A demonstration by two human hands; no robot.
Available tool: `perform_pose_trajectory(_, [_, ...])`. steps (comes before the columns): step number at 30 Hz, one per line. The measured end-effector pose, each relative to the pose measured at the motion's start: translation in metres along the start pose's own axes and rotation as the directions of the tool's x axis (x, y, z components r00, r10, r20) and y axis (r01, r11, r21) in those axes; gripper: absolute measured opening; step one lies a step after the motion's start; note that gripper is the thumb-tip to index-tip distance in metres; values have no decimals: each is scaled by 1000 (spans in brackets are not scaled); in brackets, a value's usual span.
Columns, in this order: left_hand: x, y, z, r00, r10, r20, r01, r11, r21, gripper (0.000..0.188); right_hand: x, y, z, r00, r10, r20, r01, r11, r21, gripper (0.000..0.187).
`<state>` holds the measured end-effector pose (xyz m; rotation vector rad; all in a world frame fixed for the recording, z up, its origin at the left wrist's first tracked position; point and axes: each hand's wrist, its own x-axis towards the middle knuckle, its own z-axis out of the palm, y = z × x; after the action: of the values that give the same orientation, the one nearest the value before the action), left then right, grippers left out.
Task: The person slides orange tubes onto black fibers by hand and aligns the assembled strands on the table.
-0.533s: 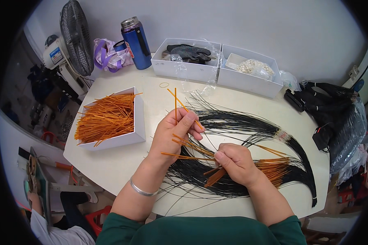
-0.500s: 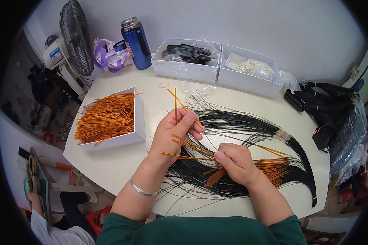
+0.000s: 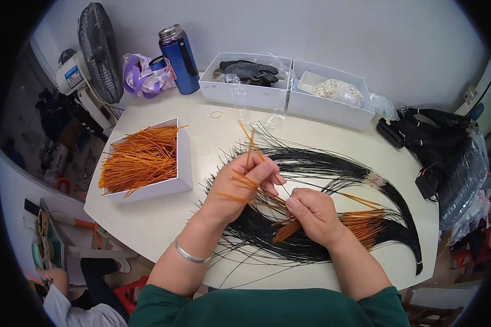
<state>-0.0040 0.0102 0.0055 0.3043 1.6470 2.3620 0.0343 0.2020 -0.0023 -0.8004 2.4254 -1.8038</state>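
My left hand [image 3: 239, 182] pinches thin orange tubes [image 3: 245, 132], a couple of them standing up past the fingers. Close beside it, my right hand [image 3: 315, 215] is closed round black wires with orange tubes [image 3: 286, 232] on them, their ends poking out from the fist. A fine wire [image 3: 286, 191] runs between the hands. Under and behind them lies a long curved bundle of black wires [image 3: 316, 159], whose loose ends fan out leftward. More orange tubes [image 3: 363, 226] sit on the wires just right of my right hand.
A white box [image 3: 185, 158] full of orange tubes stands at left. Along the back are a blue bottle [image 3: 180, 62], a box with gloves [image 3: 243, 95] and a box with pale beads [image 3: 330, 111]. Black bags [image 3: 431, 136] lie at right. Another person's hand [image 3: 57, 279] shows at lower left.
My left hand has moved right and slightly down toward my right hand, carrying the orange tubes along. My right hand stays closed in nearly the same place.
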Motion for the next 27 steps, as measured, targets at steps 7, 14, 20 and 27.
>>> perform_pose_trajectory(7, [-2, 3, 11, 984, -176, 41, 166, 969, 183, 21, 1, 4, 2, 995, 66, -78, -65, 998, 16, 25])
perform_pose_trajectory(14, [-7, -9, 10, 998, -1, 69, -27, 910, 413, 24, -1, 10, 6, 994, 88, -59, -81, 990, 114, 26])
perform_pose_trajectory(20, [-12, 26, 6, 973, 230, 11, -175, 709, 683, 28, -5, 21, 1, 897, 301, -325, -87, 839, 538, 27])
perform_pose_trajectory(27, [-34, 97, -51, 842, 530, -97, 81, 53, 995, 22, -2, 21, 0, 920, 265, -289, -86, 856, 509, 28])
